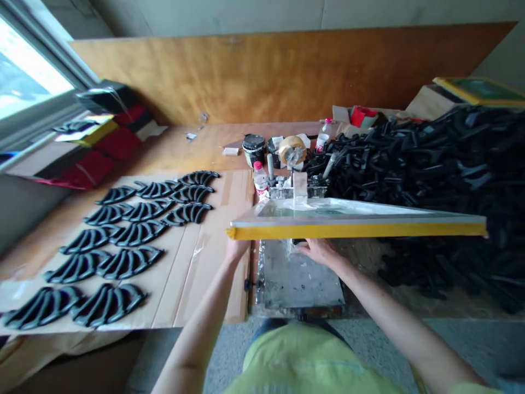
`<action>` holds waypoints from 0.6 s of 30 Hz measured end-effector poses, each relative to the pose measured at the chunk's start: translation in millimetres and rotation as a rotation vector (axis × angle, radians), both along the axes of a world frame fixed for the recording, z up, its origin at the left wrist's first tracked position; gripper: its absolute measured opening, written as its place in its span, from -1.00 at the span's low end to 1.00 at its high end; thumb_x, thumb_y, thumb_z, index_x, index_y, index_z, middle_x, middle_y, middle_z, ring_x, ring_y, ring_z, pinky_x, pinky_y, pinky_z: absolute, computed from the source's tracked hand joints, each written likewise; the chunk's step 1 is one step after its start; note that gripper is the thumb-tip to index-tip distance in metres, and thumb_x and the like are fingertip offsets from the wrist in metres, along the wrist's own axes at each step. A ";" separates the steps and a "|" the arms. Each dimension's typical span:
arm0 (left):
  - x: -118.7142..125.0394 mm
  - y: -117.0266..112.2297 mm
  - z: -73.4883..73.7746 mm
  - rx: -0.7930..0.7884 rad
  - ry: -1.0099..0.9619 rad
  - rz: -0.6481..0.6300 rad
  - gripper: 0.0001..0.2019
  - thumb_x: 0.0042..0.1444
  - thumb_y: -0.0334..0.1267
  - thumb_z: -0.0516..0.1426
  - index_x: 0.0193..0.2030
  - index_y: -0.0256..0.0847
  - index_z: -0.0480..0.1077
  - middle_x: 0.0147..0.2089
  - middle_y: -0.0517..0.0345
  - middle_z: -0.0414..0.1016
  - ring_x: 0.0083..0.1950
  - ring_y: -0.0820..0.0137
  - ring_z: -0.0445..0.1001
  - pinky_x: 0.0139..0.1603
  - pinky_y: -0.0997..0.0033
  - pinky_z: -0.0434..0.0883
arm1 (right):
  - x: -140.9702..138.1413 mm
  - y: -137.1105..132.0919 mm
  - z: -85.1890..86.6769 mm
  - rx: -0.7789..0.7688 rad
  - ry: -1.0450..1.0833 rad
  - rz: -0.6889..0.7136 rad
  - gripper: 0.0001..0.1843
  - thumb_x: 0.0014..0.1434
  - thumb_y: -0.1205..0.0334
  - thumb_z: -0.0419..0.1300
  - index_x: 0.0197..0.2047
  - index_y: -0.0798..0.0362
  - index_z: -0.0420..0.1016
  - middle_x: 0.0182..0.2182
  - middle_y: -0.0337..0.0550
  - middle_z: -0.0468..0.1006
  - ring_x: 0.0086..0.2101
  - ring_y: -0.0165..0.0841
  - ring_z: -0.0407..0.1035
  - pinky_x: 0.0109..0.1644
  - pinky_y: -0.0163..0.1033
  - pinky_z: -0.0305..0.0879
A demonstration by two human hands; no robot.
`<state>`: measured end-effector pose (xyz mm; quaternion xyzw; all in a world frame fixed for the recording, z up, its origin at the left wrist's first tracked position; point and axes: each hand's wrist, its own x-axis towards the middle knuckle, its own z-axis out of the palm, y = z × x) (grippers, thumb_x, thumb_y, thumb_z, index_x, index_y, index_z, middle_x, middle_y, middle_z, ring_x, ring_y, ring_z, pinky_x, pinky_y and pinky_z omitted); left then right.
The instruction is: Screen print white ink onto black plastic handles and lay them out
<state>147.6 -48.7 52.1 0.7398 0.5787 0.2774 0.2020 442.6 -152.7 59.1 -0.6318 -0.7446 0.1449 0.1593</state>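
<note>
A screen printing frame (356, 231) with a yellow front edge is tilted up over a grey, paint-marked base plate (301, 279). My left hand (237, 249) is closed at the frame's left front corner, its fingers mostly hidden behind the edge. Under the frame, my right hand (318, 250) reaches in from the right, its fingers closed at a small black part (299, 241) that is mostly hidden. Behind the frame stands the press's metal clamp (300, 189), with a roll of tape (292, 150) above it.
Curved black plastic pieces (131, 262) lie in rows on cardboard (205, 257) at left. A large heap of black parts (410, 158) fills the right side. Ink tubs (254, 150) and a red-capped bottle (260, 178) stand behind. Boxes (92, 167) sit by the window.
</note>
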 end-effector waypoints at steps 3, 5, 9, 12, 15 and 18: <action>64.5 -36.0 -1.6 0.025 -0.018 -0.301 -0.52 0.18 0.02 0.10 0.18 -0.15 0.33 0.14 -0.04 0.48 0.20 0.16 0.40 0.21 0.10 0.35 | 10.1 -0.1 -1.0 0.045 0.002 0.134 -0.31 0.07 -0.03 0.33 0.21 0.07 0.36 0.08 0.09 0.49 0.09 -0.04 0.35 0.18 0.07 0.24; 94.5 -47.1 -5.3 0.060 -0.005 -0.426 -0.40 0.15 0.06 0.13 0.26 -0.21 0.24 0.22 -0.13 0.40 0.27 0.12 0.32 0.26 0.05 0.29 | 22.8 0.2 -4.6 0.122 0.031 0.196 -0.23 0.05 -0.05 0.33 0.27 0.02 0.28 0.16 0.06 0.42 0.16 -0.06 0.27 0.24 0.08 0.17; 121.0 -41.4 -12.4 0.007 0.074 -0.307 -0.55 0.29 -0.04 -0.05 0.21 -0.23 0.28 0.23 -0.12 0.39 0.31 0.18 0.29 0.30 0.06 0.24 | 48.2 11.4 -22.1 0.241 0.124 0.051 -0.48 0.23 0.00 0.16 0.17 0.07 0.38 0.09 0.08 0.49 0.14 -0.08 0.30 0.24 0.06 0.18; 126.3 -26.6 -17.4 -0.059 0.134 -0.234 -0.61 0.31 -0.14 -0.11 0.12 -0.20 0.37 0.18 -0.07 0.45 0.29 0.21 0.31 0.33 0.09 0.20 | 54.1 25.1 -34.7 0.244 0.181 -0.144 -0.61 0.30 0.08 0.04 0.05 0.11 0.47 0.01 0.11 0.54 0.10 -0.07 0.34 0.23 0.08 0.19; 131.3 -13.8 -24.9 -0.107 0.172 -0.228 -0.63 0.28 -0.20 -0.07 0.12 -0.18 0.39 0.19 -0.01 0.45 0.31 0.22 0.28 0.36 0.14 0.15 | 50.7 37.4 -35.8 0.159 0.219 -0.170 -0.69 0.28 0.18 0.03 -0.06 0.09 0.52 -0.03 0.06 0.57 0.08 -0.09 0.35 0.26 0.06 0.15; 136.9 -8.0 -33.9 -0.156 0.199 -0.218 -0.63 0.26 -0.26 -0.04 0.15 -0.12 0.39 0.20 0.06 0.45 0.34 0.21 0.23 0.39 0.11 0.10 | 46.1 44.7 -26.1 0.083 0.331 -0.149 -0.73 0.30 0.20 0.02 -0.14 0.06 0.54 -0.04 0.01 0.58 0.08 -0.15 0.34 0.24 -0.04 0.19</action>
